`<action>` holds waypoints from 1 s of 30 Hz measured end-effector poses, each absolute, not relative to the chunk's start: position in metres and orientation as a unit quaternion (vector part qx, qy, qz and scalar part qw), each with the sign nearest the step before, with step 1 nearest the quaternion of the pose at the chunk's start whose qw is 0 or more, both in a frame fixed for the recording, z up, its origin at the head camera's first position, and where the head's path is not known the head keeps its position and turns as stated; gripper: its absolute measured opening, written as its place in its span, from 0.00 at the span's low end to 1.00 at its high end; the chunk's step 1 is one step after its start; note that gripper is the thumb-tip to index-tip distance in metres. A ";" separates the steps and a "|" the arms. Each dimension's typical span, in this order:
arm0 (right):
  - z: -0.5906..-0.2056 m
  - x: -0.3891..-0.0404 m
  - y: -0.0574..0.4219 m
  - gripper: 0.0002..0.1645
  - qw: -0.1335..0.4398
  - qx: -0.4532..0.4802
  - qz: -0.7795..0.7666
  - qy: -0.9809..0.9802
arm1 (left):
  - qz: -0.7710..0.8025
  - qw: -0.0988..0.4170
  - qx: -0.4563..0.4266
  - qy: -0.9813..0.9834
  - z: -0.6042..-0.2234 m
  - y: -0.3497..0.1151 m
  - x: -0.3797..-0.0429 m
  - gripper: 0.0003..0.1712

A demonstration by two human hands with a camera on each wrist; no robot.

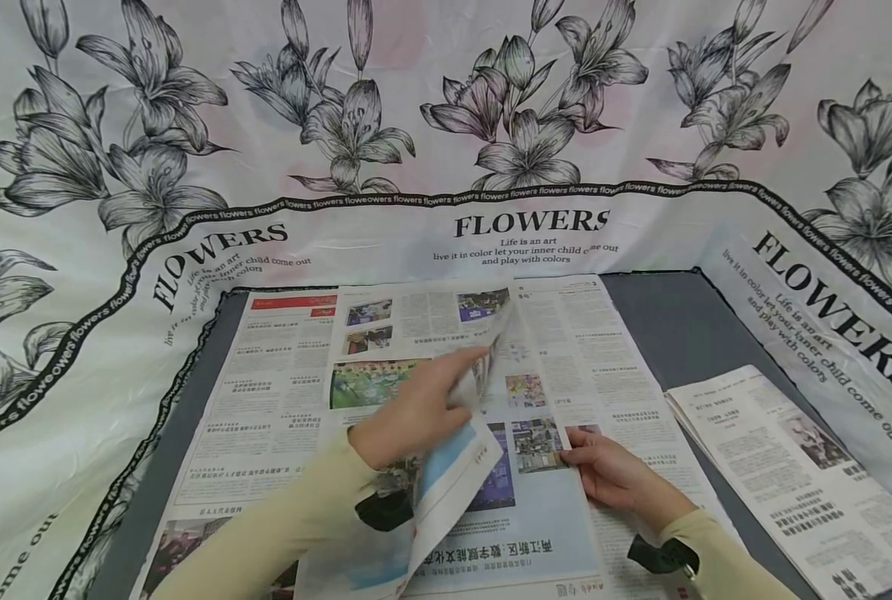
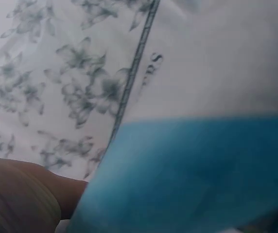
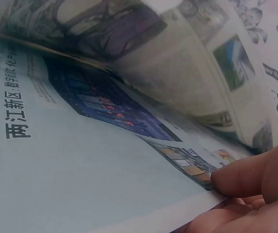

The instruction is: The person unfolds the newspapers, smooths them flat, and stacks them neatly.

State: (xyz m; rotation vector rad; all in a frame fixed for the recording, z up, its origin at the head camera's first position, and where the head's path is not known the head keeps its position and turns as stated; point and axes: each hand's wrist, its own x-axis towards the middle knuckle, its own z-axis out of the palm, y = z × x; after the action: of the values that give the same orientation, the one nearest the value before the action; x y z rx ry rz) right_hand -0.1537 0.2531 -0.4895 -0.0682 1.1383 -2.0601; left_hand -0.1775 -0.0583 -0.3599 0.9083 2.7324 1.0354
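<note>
Head view: left hand (image 1: 416,408) at the lifted newspaper sheet (image 1: 457,500), motion-blurred; index finger and thumb set apart, both against the paper. Cannot tell whether they pinch it. Left wrist view: the sheet's blue and white face fills most of the lower right, with part of the hand at lower left.

Right hand (image 1: 618,475) clamped on the edge of the light-blue newspaper page (image 1: 558,508); right wrist view shows thumb on top, fingers beneath. Photo of shelves (image 1: 538,446) printed just beside the thumb tip. Lifted sheet stands curled above this page, between the two hands.

Both pages belong to the spread-out newspaper (image 1: 266,400), lying across the middle of the dark grey desk (image 1: 652,308). Pale yellow sleeves (image 1: 266,529) on both arms, black wrist straps (image 1: 386,507) at both wrists.

Farther right: folded newspaper stack (image 1: 791,475), apart from the right hand. Behind and at both sides: white flower-print cloth (image 1: 386,229), lettered "FLOWERS".
</note>
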 end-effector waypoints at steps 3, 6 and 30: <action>-0.488 -0.153 0.252 0.39 0.377 -0.014 -0.804 0.459 | 0.347 0.017 0.269 0.898 -0.347 -0.082 -0.177 0.46; -0.487 -0.153 0.253 0.40 0.373 -0.011 -0.801 0.468 | 0.350 -0.004 0.247 0.904 -0.337 -0.105 -0.175 0.46; -0.473 -0.149 0.275 0.23 0.321 0.001 -0.774 0.545 | 0.379 -0.124 0.116 0.910 -0.321 -0.241 -0.140 0.51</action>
State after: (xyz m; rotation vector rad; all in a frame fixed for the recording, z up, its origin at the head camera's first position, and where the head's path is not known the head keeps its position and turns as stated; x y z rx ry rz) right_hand -0.1491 0.2749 -0.4733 0.0027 1.4326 -2.0348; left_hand -0.1398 -0.2413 -0.3208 0.3964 3.1075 1.2957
